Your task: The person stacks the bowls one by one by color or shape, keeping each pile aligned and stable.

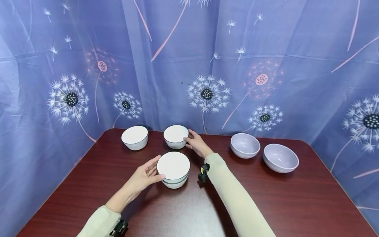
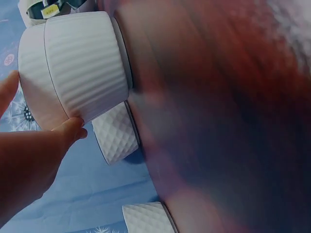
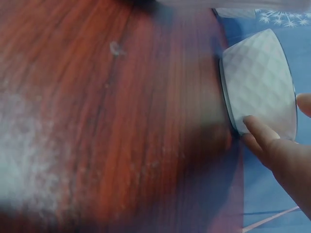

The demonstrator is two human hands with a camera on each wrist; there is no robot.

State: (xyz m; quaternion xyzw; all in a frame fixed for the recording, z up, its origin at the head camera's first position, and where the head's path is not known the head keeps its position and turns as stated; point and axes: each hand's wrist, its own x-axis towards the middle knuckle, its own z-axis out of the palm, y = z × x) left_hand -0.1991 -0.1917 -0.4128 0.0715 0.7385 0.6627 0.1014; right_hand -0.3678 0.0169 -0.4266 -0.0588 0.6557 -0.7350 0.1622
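Two stacked white bowls [image 1: 173, 168] with dark rims stand near the middle of the table. My left hand [image 1: 145, 177] holds the stack from its left side, thumb at the near edge and fingers toward the far side. Ribbed outer walls of the stacked bowls [image 2: 87, 65] show in the left wrist view. Behind them is a single white bowl [image 1: 174, 135] with a diamond-patterned wall. My right hand [image 1: 197, 144] grips this bowl at its right side; in the right wrist view, fingertips touch the wall of the diamond-patterned bowl [image 3: 260, 80].
Another white diamond-patterned bowl [image 1: 135, 139] sits at the back left. Two pale lavender bowls, one farther back [image 1: 245, 145] and one nearer [image 1: 280, 158], stand on the right. A blue dandelion-print curtain [image 1: 171, 82] hangs behind the brown table [image 1: 296, 204].
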